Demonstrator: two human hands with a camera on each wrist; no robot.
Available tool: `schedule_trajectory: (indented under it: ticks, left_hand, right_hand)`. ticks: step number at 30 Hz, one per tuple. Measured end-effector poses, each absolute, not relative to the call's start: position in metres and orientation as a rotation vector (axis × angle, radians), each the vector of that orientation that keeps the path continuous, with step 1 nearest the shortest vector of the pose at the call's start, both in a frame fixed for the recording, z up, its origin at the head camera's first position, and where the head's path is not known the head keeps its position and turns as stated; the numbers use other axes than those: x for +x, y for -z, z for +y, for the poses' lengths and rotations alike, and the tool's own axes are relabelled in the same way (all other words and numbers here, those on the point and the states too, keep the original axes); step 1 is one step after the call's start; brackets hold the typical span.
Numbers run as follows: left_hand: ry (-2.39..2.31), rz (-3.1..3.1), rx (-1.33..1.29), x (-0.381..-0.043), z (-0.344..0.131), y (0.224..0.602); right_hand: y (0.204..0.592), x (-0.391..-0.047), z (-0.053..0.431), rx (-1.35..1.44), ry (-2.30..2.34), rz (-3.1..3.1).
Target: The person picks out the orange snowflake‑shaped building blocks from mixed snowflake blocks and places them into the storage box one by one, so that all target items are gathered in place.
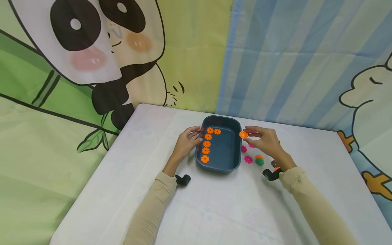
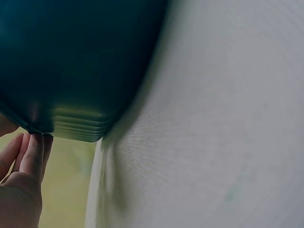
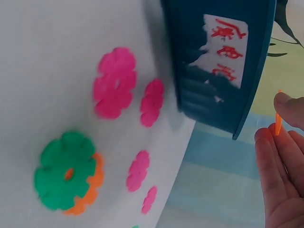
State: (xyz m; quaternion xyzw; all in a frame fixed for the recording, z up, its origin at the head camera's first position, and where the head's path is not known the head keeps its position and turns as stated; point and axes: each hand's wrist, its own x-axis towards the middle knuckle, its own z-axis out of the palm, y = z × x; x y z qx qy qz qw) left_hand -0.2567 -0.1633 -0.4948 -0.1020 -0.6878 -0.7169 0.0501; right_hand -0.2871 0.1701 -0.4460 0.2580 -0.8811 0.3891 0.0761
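Observation:
A dark blue rectangular bin (image 1: 225, 167) stands on the table. Inside it, several orange flower-shaped discs (image 1: 207, 144) form a row along the left side, with one more beside the far end. My left hand (image 1: 186, 143) holds the bin's left rim, fingers outside and thumb at the edge; the left wrist view shows fingertips (image 2: 34, 142) against the rim. Just above the bin's right rim, my right hand (image 1: 264, 140) pinches an orange flower disc (image 1: 243, 134) between thumb and fingers. In the right wrist view that disc (image 3: 279, 118) appears edge-on.
Right of the bin lie pink flower discs (image 1: 248, 159), a green disc (image 1: 259, 162) overlapping an orange one, and a grey-brown disc (image 1: 274, 164) near the right wrist. A torn label (image 3: 225, 50) with red writing is on the bin's side. Printed curtains (image 1: 196, 51) hang behind the table.

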Motion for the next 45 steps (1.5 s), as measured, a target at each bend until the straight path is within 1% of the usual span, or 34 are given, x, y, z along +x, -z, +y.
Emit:
schedule_trajectory:
  ticks: [8,12,16,25,35,45]
  left_hand:
    - [2.214,-2.095,-0.335,-0.257,-0.165,0.496]
    - [2.243,-2.08,-0.383,-0.252,-0.166,0.486]
    - [2.248,-2.084,-0.405,-0.245,-0.166,0.473]
    - [2.234,-2.095,-0.371,-0.244,-0.166,0.47]
    - [2.268,-2.08,-0.378,-0.246,-0.166,0.471]
    - [2.26,-2.08,-0.375,-0.248,-0.167,0.474]
  right_hand:
    - [0.441,-0.292,0.147,0.78,-1.248,-2.635]
    - [0.441,-0.297,0.137,0.804,-1.285,-2.597]
    - [0.446,-0.301,0.129,0.813,-1.33,-2.586]
    - [0.46,-0.308,0.109,0.85,-1.349,-2.604]
    - [0.468,-0.315,0.089,0.919,-1.19,-2.648]
    - [0.467,-0.322,0.077,0.979,-1.0,-2.75]
